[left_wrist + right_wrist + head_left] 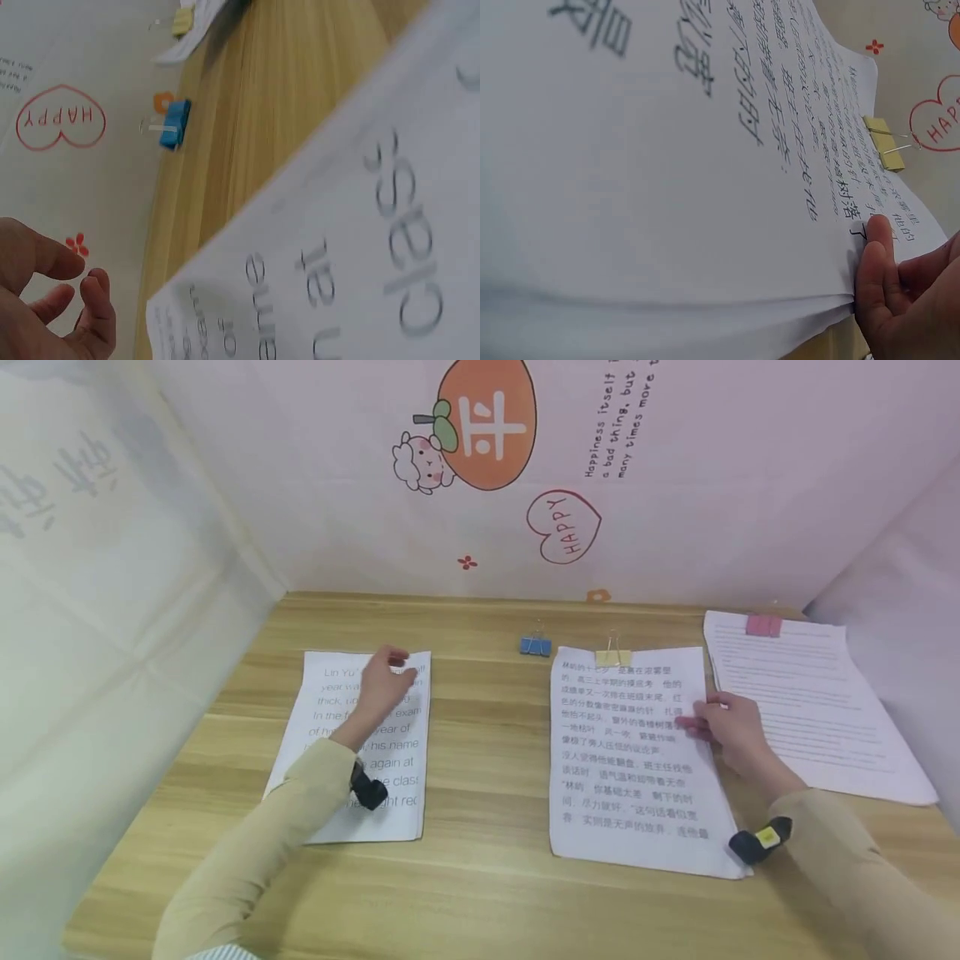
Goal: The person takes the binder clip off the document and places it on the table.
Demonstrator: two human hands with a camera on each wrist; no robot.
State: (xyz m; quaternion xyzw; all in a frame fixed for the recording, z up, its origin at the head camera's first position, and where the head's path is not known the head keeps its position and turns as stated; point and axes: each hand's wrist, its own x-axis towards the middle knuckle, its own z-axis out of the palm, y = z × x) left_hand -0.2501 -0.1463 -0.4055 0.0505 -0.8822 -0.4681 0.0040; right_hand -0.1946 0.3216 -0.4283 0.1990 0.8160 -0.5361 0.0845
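Pale printed sheeting with a cartoon fruit and a "HAPPY" heart [563, 526] is hung behind and beside a wooden desk [487, 760], on which three sets of paper are laid out. At the left, a sheet printed in English [390, 793] is lain flat, and the left hand [384, 681] is held over its far edge; its fingers [90, 300] are seen loosely curled and empty in the wrist view. Between the papers, near the far edge of the desk, a blue binder clip [536, 646] is left lying loose. Right of it, a stack printed in Chinese [630, 793] is clamped at its far edge by a yellow clip [613, 657], and its right edge is touched by the straight fingers [876, 247] of the right hand [723, 727]. At the far right a third stack [817, 718] is held by a pink clip [763, 625]. Clipping of the papers appears to be the step in hand, with the English sheet not yet clipped; the next move would likely call for the blue clip to be picked up and squeezed open over that sheet's far edge.
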